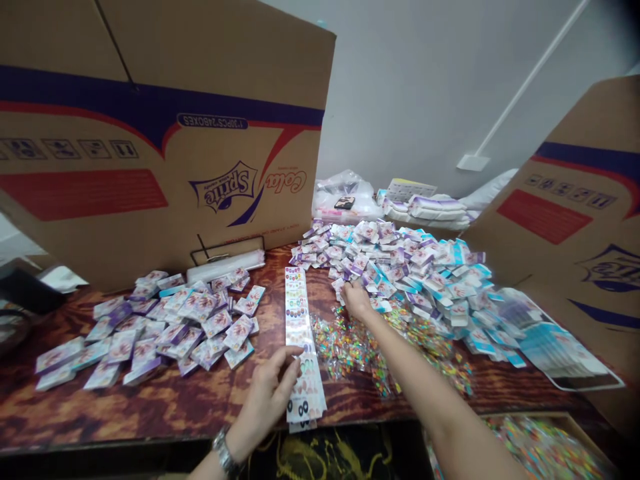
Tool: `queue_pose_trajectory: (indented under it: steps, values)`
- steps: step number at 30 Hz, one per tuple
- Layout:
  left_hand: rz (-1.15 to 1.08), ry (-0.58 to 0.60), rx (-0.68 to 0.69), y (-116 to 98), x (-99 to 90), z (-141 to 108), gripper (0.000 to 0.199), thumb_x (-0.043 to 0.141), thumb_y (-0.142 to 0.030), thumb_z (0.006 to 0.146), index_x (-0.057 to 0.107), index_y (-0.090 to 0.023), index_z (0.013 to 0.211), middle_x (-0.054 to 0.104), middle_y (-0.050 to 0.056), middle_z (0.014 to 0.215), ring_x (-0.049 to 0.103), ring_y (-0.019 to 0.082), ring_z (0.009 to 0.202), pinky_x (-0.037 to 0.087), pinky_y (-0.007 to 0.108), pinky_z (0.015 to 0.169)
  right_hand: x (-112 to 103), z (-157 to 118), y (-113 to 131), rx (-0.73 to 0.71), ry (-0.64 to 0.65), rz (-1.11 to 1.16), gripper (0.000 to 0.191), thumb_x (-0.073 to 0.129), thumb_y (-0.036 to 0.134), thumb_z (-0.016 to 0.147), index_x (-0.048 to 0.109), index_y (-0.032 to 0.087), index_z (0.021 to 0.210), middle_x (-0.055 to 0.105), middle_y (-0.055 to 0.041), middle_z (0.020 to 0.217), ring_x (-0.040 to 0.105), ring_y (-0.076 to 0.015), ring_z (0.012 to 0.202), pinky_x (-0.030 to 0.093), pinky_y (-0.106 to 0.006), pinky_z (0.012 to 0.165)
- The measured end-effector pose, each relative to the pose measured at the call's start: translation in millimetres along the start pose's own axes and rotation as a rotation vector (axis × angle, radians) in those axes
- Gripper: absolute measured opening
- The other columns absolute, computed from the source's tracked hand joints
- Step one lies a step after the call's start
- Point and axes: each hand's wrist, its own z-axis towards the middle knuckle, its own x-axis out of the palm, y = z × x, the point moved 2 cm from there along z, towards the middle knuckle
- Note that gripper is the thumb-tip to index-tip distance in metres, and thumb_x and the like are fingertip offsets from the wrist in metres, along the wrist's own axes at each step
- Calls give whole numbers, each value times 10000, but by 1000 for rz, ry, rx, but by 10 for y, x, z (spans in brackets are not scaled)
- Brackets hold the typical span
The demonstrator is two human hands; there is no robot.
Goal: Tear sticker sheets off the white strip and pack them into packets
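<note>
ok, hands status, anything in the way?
Left hand at sticker strips. Right hand at near edge of right carton pile, grip hidden. Colourful packets around right forearm; no clear obstruction.

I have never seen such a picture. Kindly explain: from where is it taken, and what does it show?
There is no machine: one person works bare-handed, seen by a camera worn on the head, looking forward and down. On the table lie small printed boxes at left, a bigger heap of printed cartons at right, and clear packets of colourful pieces. The left hand is over printed strips; the right hand is at the heap's near edge. Whether either grips anything is unclear. Large cardboard boxes stand on both sides.
</note>
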Motion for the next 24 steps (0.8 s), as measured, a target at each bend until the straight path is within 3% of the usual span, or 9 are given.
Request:
queue_pose_trajectory:
  steps: [4, 7, 9, 11, 14, 18, 21, 24]
  values:
    - [260, -10, 231, -109, -44, 77, 323, 414, -256, 904, 497, -206, 1213, 625, 105, 1072, 591, 229, 968, 477, 356, 829, -270, -156, 151, -310, 72, 55, 194, 471, 239, 920, 601, 106, 974, 606, -96, 976, 565, -191, 928, 456, -372, 831]
    - [530, -4, 430, -207, -33, 205, 534, 436, -182, 877, 283, -172, 1388, 389, 163, 1388, 328, 301, 1292, 346, 471, 1010, -467, -422, 379, -611, 212, 120, 144, 527, 243, 882, 628, 143, 858, 615, -52, 855, 555, -159, 856, 434, -298, 804]
    - [663, 45, 482, -222, 4, 281, 625, 474, -166, 856, 199, -156, 1417, 294, 174, 1445, 210, 324, 1348, 307, 495, 1035, -546, -633, 534, -795, 324, 171, 110, 596, 282, 835, 634, 179, 831, 611, -13, 831, 555, -128, 801, 437, -243, 751]
    - [729, 141, 469, -187, 52, 308, 630, 497, -191, 857, 200, -150, 1411, 412, 185, 1354, 351, 322, 1273, 396, 463, 964, -577, -785, 625, -925, 411, 275, 110, 587, 285, 836, 627, 184, 816, 598, -1, 817, 551, -112, 772, 436, -219, 714]
    - [757, 211, 380, -70, 74, 244, 540, 494, -305, 878, 305, -123, 1350, 566, 170, 1110, 561, 290, 1007, 507, 401, 782, -535, -741, 544, -837, 446, 448, 175, 510, 329, 883, 590, 174, 864, 592, -4, 836, 557, -104, 745, 445, -211, 668]
    - [720, 89, 324, 81, -63, 99, 466, 475, -403, 880, 395, -143, 1259, 586, 140, 1001, 589, 269, 903, 519, 391, 736, -392, -291, 163, -593, 343, 451, 328, 280, 362, 967, 526, 145, 988, 586, -34, 864, 554, -109, 699, 450, -225, 606]
    - [624, 38, 316, 132, -193, 34, 445, 499, -395, 872, 386, -186, 1248, 581, 109, 1005, 583, 247, 907, 515, 376, 749, -232, 33, -65, -486, 348, 353, 242, 453, 341, 917, 566, 128, 899, 592, -32, 801, 556, -130, 705, 461, -251, 632]
    - [559, 33, 294, 142, -246, 7, 436, 516, -379, 866, 385, -200, 1242, 583, 103, 1023, 583, 240, 923, 511, 371, 769, -30, 200, -143, -421, 430, 243, 212, 547, 317, 881, 588, 128, 967, 612, -44, 913, 590, -155, 794, 499, -313, 708]
